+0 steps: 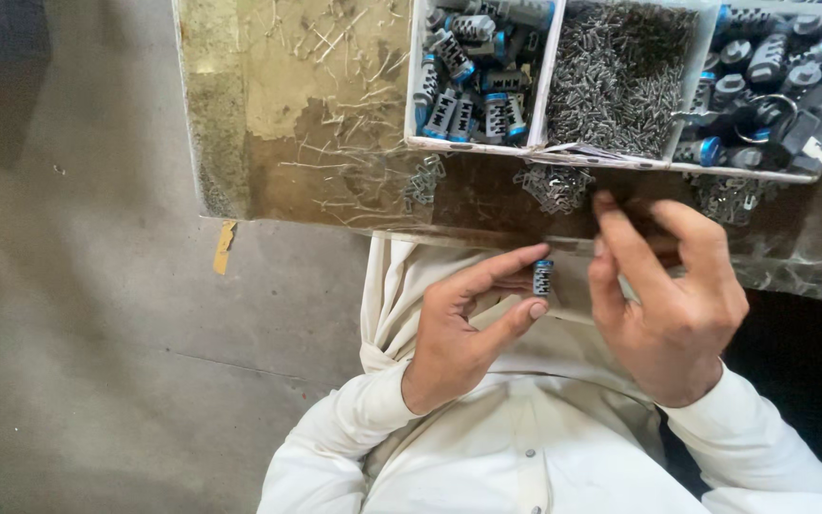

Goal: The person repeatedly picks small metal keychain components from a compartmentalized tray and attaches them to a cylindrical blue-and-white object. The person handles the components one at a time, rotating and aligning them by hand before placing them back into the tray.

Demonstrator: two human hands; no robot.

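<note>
The left hand is raised in front of the person's chest, palm turned inward, wrist bent, with the thumb and forefinger pinching a small lock cylinder of grey metal with a blue end. The cylinder stands upright between the two fingertips, just below the near edge of the worktable. The right hand sits just beside it, fingers curled and pointing up toward the table edge; the fingertips are drawn together, but whether they grip anything cannot be told. Both sleeves are white.

The worktable has a worn, stained top with loose metal pins scattered on it. At its far side stands a white divided tray. The left compartment holds a batch of grey and blue lock cylinders. The middle compartment is filled with small grey metal pieces. The right compartment holds more blue-tipped cylinders. Small heaps of metal clips lie on the table just before the tray.
</note>
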